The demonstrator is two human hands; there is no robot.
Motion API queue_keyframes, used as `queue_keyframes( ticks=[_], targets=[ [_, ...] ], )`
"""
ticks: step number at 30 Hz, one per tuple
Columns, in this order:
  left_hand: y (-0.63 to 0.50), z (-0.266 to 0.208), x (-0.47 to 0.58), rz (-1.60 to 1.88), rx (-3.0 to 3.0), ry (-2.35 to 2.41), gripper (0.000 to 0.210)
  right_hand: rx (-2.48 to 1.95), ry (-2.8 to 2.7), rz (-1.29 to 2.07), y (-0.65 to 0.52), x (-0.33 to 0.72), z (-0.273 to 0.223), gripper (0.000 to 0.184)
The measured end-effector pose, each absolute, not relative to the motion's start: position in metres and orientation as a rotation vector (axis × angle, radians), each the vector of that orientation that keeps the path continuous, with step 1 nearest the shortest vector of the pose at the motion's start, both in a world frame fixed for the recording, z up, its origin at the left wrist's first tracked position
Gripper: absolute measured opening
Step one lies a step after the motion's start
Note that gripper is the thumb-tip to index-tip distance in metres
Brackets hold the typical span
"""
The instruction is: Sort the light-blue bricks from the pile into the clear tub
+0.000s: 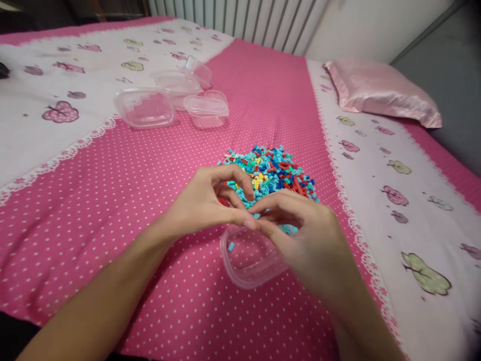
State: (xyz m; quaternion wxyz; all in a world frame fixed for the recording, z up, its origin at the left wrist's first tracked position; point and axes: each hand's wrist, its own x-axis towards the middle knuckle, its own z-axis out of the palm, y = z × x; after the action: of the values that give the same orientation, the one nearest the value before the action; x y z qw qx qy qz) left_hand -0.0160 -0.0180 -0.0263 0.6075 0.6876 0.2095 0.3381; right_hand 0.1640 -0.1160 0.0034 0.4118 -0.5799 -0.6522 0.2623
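A heap of small coloured beads (pixel 272 170), mostly light blue with red, yellow and dark blue, lies on the pink dotted bedspread (pixel 112 200). Just in front of it stands a clear plastic container (pixel 244 260) with one light blue bead inside. My left hand (pixel 205 203) and my right hand (pixel 308 235) meet fingertip to fingertip above the container's far rim. The fingers are pinched together; whatever sits between them is too small to make out.
Several clear plastic containers and lids (pixel 171 98) lie at the back left of the bed. A pink satin pillow (pixel 379 90) rests at the back right, next to a grey wall. A white radiator (pixel 240 20) stands behind the bed.
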Motion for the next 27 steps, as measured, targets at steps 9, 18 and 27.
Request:
queue_keyframes(
  ticks=[9,18,27],
  targets=[
    [-0.015,-0.026,-0.020,0.802,1.853,0.464,0.016,-1.496,-1.478,0.828,-0.110,0.170,-0.003,0.012],
    [-0.012,-0.032,-0.023,0.830,1.918,0.490,0.015,-1.494,-1.494,0.959,-0.104,0.173,-0.007,0.012],
    [-0.013,-0.024,-0.020,0.730,2.060,0.396,0.015,-1.340,-1.395,1.327,-0.103,0.187,-0.005,0.019]
  ],
)
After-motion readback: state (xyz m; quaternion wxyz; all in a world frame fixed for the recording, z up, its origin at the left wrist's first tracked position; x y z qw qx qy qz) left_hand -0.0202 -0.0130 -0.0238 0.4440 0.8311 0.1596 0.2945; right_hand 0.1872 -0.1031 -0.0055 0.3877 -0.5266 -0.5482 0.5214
